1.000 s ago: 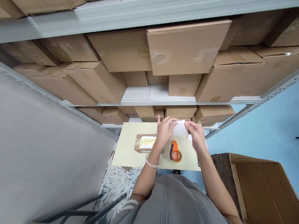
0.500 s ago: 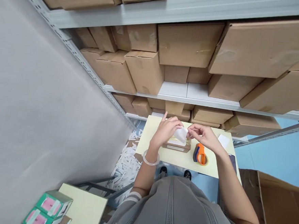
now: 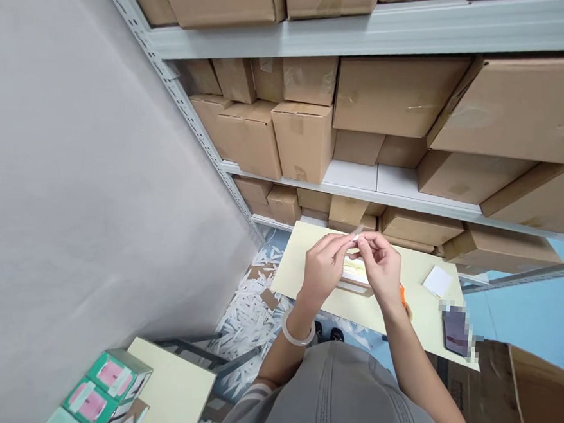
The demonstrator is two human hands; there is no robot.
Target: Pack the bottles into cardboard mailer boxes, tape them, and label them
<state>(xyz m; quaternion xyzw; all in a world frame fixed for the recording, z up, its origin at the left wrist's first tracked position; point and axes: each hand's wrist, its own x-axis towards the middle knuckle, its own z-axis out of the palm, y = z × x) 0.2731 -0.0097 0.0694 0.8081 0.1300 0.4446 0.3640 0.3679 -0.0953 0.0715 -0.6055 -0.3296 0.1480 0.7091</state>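
My left hand (image 3: pixel 324 263) and my right hand (image 3: pixel 380 265) meet over the table, fingertips pinched on a thin white paper slip (image 3: pixel 356 238). The slip shows nearly edge-on, and most of it is hidden by the fingers. Below the hands a small cardboard box (image 3: pixel 361 290) lies on the table, with yellowish tape and a white patch on its top. An orange tape dispenser (image 3: pixel 403 296) sits just right of the box, partly covered by my right wrist.
The cream table (image 3: pixel 302 264) also carries a white stack of paper (image 3: pixel 437 282) and a phone (image 3: pixel 456 330). Shelves of cardboard boxes (image 3: pixel 300 139) rise behind. Paper strips (image 3: pixel 246 306) litter the floor at left. A large open carton (image 3: pixel 501 394) stands at right; green boxes (image 3: pixel 100 389) lie lower left.
My hands have come together, and the white slip, broad to view before, now shows as a narrow edge. My view has shifted left, bringing the phone fully into sight.
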